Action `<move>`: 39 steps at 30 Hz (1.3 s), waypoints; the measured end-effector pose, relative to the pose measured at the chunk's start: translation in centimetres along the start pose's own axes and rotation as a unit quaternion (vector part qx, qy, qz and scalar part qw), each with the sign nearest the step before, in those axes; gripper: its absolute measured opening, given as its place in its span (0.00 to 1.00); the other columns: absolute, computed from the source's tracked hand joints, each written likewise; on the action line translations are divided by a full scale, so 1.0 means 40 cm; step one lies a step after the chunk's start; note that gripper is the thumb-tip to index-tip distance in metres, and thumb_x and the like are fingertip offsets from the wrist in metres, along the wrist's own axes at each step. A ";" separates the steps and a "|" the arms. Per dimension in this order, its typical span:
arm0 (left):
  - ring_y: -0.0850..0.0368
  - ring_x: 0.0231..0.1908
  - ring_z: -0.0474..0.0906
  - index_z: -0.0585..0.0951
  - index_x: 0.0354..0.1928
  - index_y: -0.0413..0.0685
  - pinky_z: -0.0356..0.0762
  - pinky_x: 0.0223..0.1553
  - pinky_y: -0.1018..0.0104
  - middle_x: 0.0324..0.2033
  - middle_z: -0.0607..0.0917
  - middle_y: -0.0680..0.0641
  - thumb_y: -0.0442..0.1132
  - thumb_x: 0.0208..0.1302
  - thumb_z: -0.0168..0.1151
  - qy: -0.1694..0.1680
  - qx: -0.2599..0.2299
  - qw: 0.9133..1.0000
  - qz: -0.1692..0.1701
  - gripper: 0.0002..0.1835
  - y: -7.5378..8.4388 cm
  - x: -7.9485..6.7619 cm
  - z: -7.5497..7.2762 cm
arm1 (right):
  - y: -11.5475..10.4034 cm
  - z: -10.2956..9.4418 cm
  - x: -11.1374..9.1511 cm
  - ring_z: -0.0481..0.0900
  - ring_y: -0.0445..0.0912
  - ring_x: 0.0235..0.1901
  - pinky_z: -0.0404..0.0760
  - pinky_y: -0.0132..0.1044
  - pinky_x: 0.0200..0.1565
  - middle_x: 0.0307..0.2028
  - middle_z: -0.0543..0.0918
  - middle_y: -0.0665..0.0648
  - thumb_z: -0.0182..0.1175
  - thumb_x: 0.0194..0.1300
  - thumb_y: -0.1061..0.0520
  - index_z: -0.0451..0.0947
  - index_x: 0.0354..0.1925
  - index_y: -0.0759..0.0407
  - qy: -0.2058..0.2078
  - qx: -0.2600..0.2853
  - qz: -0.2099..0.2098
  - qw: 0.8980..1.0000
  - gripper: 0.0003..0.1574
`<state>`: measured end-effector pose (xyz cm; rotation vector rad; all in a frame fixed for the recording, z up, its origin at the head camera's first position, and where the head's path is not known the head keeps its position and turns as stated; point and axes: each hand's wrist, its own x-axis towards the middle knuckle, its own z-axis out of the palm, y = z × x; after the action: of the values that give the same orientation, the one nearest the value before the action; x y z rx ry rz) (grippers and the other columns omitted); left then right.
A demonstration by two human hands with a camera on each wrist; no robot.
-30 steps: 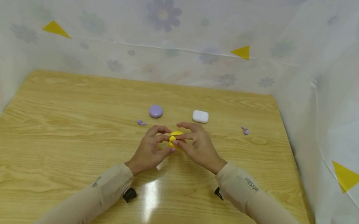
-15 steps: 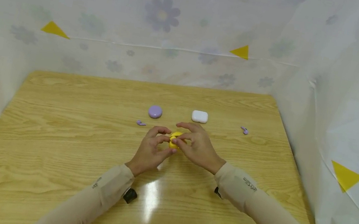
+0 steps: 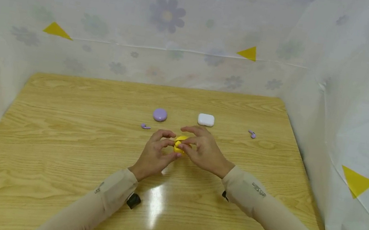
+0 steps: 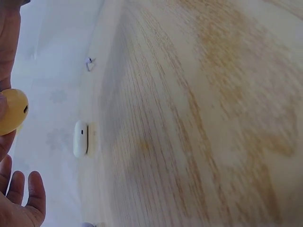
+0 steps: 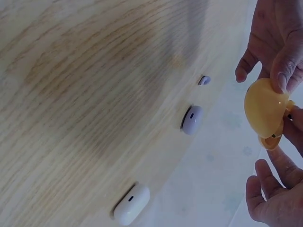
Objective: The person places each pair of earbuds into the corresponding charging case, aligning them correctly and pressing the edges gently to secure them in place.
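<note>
A yellow earbud case (image 5: 265, 106), its lid raised, is held up over the table between both hands. My left hand (image 3: 154, 153) grips the case from the left, its thumb on the near side. From the right, thumb and index finger of my right hand (image 3: 205, 150) pinch a small yellow earbud (image 3: 177, 144) right at the case opening, while another finger stretches out above. Fingers partly hide the earbud. In the left wrist view only the rounded outside of the case and parts of the hands show.
Beyond the hands lie a round purple case (image 3: 160, 115) and a white earbud case (image 3: 206, 120), both closed. One purple earbud (image 3: 145, 126) rests left of the hands, another purple earbud (image 3: 252, 134) far right. Floral sheeting (image 3: 160, 63) surrounds the wooden table (image 3: 70, 129).
The yellow earbud has shifted very slightly down and right against the case, with the right fingertips on it. Both hands otherwise stay in nearly the same place.
</note>
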<state>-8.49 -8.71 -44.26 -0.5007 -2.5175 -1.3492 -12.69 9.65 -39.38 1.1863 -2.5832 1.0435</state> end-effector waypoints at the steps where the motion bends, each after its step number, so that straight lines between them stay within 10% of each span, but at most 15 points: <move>1: 0.46 0.53 0.73 0.85 0.36 0.39 0.72 0.57 0.49 0.48 0.78 0.41 0.38 0.50 0.74 0.000 -0.001 1.000 0.000 0.13 0.000 -0.001 0.000 | 0.001 -0.001 0.000 0.78 0.54 0.54 0.73 0.52 0.60 0.52 0.83 0.61 0.68 0.58 0.57 0.87 0.29 0.62 -0.001 -0.004 -0.003 1.000 0.07; 39: 0.45 0.52 0.73 0.85 0.35 0.39 0.72 0.56 0.47 0.48 0.78 0.41 0.38 0.52 0.73 -0.001 -0.009 1.000 0.014 0.11 -0.005 -0.003 0.002 | -0.022 0.000 0.017 0.78 0.54 0.50 0.72 0.52 0.56 0.44 0.85 0.58 0.69 0.52 0.52 0.82 0.19 0.56 0.015 -0.173 -0.038 0.984 0.12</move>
<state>-8.46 -8.78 -44.49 -0.5391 -2.4924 -1.3630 -12.55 8.81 -38.63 1.1554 -2.5346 0.5597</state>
